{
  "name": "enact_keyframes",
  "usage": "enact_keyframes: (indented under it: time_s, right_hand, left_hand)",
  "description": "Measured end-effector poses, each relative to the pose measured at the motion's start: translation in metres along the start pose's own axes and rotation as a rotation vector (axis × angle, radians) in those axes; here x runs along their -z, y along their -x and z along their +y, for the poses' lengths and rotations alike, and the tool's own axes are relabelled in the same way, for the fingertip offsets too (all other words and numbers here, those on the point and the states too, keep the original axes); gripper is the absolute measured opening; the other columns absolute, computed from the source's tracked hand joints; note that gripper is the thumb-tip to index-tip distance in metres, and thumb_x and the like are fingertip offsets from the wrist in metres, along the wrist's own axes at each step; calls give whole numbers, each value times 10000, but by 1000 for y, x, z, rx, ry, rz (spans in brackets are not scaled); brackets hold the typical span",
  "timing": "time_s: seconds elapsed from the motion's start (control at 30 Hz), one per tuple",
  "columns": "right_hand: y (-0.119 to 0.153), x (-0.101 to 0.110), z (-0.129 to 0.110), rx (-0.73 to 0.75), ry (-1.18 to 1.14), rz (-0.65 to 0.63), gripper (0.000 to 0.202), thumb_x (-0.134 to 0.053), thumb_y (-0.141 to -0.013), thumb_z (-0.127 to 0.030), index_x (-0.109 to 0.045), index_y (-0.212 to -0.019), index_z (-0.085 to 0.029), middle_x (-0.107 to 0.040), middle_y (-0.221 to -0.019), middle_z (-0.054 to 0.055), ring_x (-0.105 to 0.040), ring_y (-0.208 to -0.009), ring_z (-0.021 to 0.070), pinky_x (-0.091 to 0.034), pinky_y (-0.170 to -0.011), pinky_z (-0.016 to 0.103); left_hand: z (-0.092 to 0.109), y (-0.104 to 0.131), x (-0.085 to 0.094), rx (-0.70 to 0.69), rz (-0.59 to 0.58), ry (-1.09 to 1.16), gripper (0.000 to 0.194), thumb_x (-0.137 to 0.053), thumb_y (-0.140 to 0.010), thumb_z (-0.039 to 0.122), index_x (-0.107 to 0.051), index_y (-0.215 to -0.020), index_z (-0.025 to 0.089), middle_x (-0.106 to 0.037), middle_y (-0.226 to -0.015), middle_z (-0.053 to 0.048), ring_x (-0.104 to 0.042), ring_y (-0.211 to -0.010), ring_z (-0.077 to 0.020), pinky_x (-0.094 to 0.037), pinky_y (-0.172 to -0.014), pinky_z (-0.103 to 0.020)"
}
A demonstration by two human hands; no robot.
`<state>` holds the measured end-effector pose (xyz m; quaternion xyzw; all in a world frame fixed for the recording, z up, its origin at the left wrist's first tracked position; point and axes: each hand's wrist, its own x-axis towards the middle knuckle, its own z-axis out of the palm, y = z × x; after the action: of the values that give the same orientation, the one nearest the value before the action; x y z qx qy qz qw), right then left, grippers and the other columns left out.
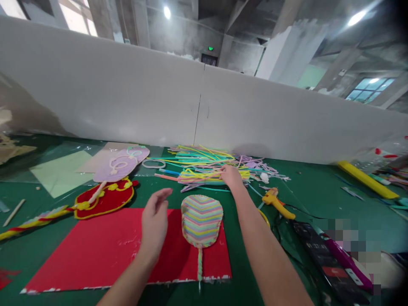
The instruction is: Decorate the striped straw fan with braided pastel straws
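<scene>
My right hand (231, 175) reaches to a pile of pastel pipe cleaners (204, 157), its fingers bent in and closed on some at the near side; how many is hidden. My left hand (155, 216) hovers over a red sheet (105, 250), fingers slightly curved and apart, holding nothing. Between my arms lies a small round fan (202, 221) with chevron stripes in pastel colours and a twisted handle pointing toward me. It rests on the right part of the red sheet.
At left lie a red fan with yellow trim (108, 197), lilac fan shapes (116, 165) and a pale green sheet (60, 172). A yellow glue gun (277, 204) with a cord, a phone (328, 259) and a yellow bar (366, 178) are at right. A white partition (143, 97) stands behind.
</scene>
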<state>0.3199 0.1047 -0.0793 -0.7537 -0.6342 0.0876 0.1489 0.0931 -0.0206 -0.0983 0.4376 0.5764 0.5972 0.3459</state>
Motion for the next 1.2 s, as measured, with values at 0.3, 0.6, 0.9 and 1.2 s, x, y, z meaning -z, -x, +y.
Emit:
enact_keyframes:
  time_s: [0.3, 0.6, 0.9, 1.2]
  right_hand:
    - [10, -1, 8, -20, -166, -34, 146, -545, -696, -154, -556, -832, -206, -635, -793, 30, -578, -699, 156, -368, -563, 225]
    - [16, 13, 8, 391, -125, -197, 95, -669, -631, -230, -587, -641, -183, -600, -724, 4, -533, -652, 123, -339, -549, 205]
    - [12, 5, 10, 278, -303, -224, 145, -493, -776, -253, -562, -662, -196, -644, -601, -12, -551, -548, 115, -354, -518, 206]
    - [2, -11, 13, 239, -400, -81, 64, -517, -718, -219, -575, -699, -200, -666, -646, -2, -583, -618, 139, -379, -549, 215]
  left_hand:
    - [21, -100, 11, -87, -262, -284, 275, -506, -673, 345, -636, -846, 176, -671, -918, -60, -598, -912, -221, -433, -866, -341]
    - [-14, -107, -53, -284, -422, -817, 450, -462, -772, 378, -525, -1153, 146, -571, -1086, -142, -571, -946, -245, -430, -825, -352]
    - [-32, -105, -48, -227, -410, -652, 426, -492, -764, 247, -496, -1181, 162, -549, -1037, -102, -575, -766, -175, -467, -716, -297]
    - [-12, -91, -54, -674, -403, -696, 193, -466, -811, 245, -627, -913, 220, -560, -1028, -56, -516, -996, -200, -402, -877, -341]
